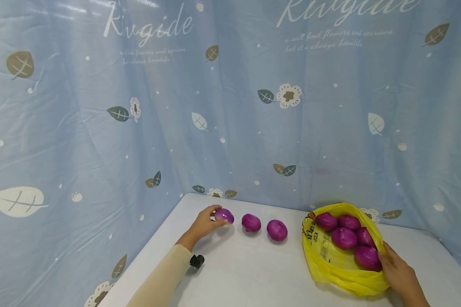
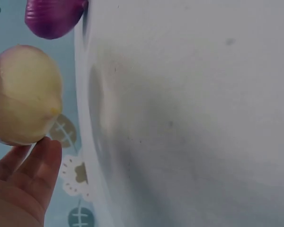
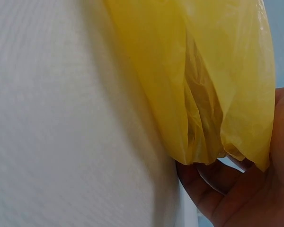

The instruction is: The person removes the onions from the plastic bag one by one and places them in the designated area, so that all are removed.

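My left hand [image 1: 204,222] pinches a purple onion [image 1: 224,216] between thumb and fingers at the left end of a row with two more onions [image 1: 251,223] [image 1: 277,230]. In the left wrist view the held onion [image 2: 27,94] shows a pale side, with the hand [image 2: 26,182] around it. On the right, my right hand [image 1: 403,275] grips the rim of an open yellow plastic bag [image 1: 324,266] holding several purple onions [image 1: 344,238]. The right wrist view shows the bag [image 3: 194,80] over the hand [image 3: 246,194], some fingers hidden behind the plastic.
A white table [image 1: 246,273] carries everything. Blue curtains [image 1: 246,128] with leaf and flower prints stand behind it and at the left. A small black object [image 1: 196,261] is beside the left forearm, at the wrist.
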`<control>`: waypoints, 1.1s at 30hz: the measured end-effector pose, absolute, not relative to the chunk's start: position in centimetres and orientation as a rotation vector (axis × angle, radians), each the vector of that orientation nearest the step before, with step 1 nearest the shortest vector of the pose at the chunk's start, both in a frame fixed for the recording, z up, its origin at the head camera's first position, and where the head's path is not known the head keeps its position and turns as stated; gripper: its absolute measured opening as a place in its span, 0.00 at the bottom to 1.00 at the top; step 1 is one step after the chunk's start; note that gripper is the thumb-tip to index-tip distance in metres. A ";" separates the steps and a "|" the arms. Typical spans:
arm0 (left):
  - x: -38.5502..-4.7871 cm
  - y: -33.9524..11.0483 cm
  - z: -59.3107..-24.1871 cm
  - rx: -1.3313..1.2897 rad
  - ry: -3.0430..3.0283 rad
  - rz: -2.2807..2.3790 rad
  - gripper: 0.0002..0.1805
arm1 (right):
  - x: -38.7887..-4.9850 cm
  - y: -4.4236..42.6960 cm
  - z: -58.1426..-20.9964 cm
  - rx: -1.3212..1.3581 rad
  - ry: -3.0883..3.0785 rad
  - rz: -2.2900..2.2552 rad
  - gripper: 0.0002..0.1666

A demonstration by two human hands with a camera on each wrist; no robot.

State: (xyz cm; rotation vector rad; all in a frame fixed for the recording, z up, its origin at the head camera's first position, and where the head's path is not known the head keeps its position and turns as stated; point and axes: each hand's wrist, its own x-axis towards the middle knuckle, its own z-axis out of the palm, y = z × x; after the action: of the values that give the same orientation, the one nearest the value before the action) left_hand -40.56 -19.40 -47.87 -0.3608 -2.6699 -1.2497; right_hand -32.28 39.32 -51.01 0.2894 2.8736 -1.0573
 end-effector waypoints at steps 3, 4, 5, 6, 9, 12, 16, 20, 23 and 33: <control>-41.0 -19.4 -47.9 -0.356 -2.693 -1.218 0.36 | -32.3 39.2 -51.0 0.316 2.866 -1.066 0.43; -41.2 -19.5 -48.0 -0.365 -2.697 -1.210 0.36 | -32.3 39.2 -51.0 0.322 2.864 -1.067 0.43; -41.3 -19.5 -48.0 -0.373 -2.701 -1.202 0.36 | -32.2 39.1 -51.0 0.329 2.861 -1.070 0.43; -41.4 -19.5 -48.0 -0.368 -2.707 -1.203 0.36 | -32.2 39.1 -51.0 0.343 2.856 -1.076 0.43; -41.6 -19.6 -48.1 -0.361 -2.716 -1.200 0.37 | -32.2 39.0 -50.9 0.330 2.860 -1.075 0.44; -41.8 -19.7 -48.2 -0.340 -2.722 -1.210 0.37 | -32.1 39.1 -50.8 0.308 2.863 -1.077 0.44; -42.2 -19.8 -48.6 -0.311 -2.739 -1.215 0.37 | -32.1 39.2 -50.8 0.297 2.860 -1.081 0.44; -42.5 -19.9 -49.1 -0.271 -2.762 -1.187 0.36 | -32.1 39.3 -50.9 0.295 2.851 -1.084 0.44; -42.6 -19.9 -49.3 -0.238 -2.766 -1.192 0.37 | -32.1 39.3 -50.9 0.292 2.841 -1.085 0.45; -42.6 -19.8 -49.2 -0.179 -2.724 -1.356 0.37 | -32.3 39.4 -51.2 0.288 2.838 -1.080 0.45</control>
State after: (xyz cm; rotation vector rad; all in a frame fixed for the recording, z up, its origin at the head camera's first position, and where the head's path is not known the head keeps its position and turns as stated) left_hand -42.58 -19.81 -49.17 -0.1786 -2.7238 -1.3560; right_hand -32.31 39.42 -51.19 0.2879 2.8381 -1.0803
